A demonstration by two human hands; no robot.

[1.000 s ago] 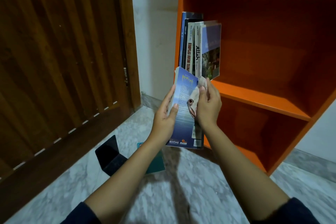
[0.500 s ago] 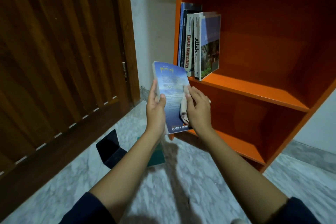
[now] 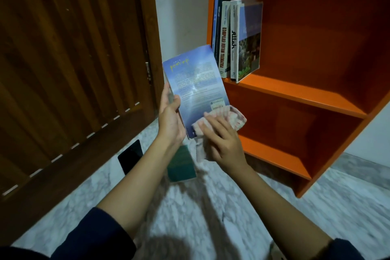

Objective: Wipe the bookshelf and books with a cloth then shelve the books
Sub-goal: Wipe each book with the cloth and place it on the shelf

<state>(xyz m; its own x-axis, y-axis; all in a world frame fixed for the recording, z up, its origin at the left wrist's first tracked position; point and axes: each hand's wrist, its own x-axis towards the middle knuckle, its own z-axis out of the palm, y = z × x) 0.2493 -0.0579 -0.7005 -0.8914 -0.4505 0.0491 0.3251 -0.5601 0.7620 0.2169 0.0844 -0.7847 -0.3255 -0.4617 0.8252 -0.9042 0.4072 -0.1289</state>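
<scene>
Book (image 3: 196, 88) tilts before the bookshelf (image 3: 295, 95), left hand (image 3: 171, 120) fingers curled round its 9 o'clock edge. Right hand (image 3: 223, 141) fingers, close together, press a cloth (image 3: 234, 117) on its 5 o'clock corner. Shelved books (image 3: 234, 38) stand at 1 o'clock.

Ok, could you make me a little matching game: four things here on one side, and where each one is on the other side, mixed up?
Things:
1. blue book
2. cloth
3. green book
4. book marked Allah

Places:
A. standing on the orange shelf
B. lying on the floor
C. gripped by the left hand
D. pressed under the right hand

Pairs: 1-C, 2-D, 3-B, 4-A.
</scene>
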